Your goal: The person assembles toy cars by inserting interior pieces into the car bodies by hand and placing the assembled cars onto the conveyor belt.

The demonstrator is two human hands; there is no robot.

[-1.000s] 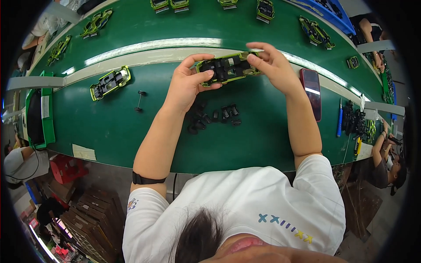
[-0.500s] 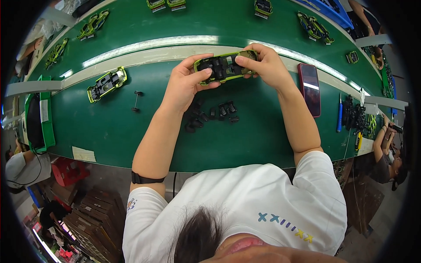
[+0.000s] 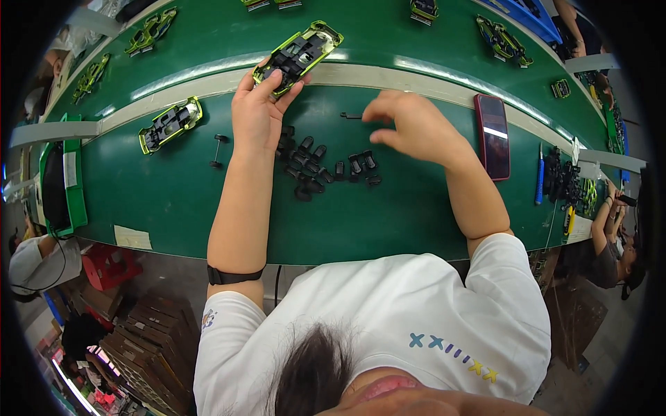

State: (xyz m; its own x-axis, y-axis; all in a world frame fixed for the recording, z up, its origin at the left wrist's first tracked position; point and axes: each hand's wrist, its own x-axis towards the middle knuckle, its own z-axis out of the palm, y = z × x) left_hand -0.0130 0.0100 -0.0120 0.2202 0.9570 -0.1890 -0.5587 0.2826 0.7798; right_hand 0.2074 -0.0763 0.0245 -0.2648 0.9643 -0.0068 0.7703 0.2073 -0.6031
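My left hand (image 3: 258, 114) grips a lime-green toy car body (image 3: 300, 57) with black inner parts, thumb on its near end. The car is tilted, raised over the pale rail of the bench. To the right, my right hand (image 3: 420, 128) hovers with thumb and fingers apart and nothing visible between them. A small flat black piece (image 3: 351, 116) lies by its fingertips. Below the hands, several small black toy seats (image 3: 309, 161) are scattered on the green table. Another lime-green car body (image 3: 170, 125) rests to the left, beside a wheel axle (image 3: 218, 151).
A red-cased phone (image 3: 492, 139) lies to the right, then a blue tool (image 3: 539, 179) and a heap of black parts (image 3: 558, 177). A green bin (image 3: 73, 187) stands at the left edge. More car bodies (image 3: 503, 40) sit on the green strip beyond the rail (image 3: 236, 87).
My left hand has carried the car body up and left, and it is now turned diagonally. My right hand has let go of it and come down nearer the small black piece.
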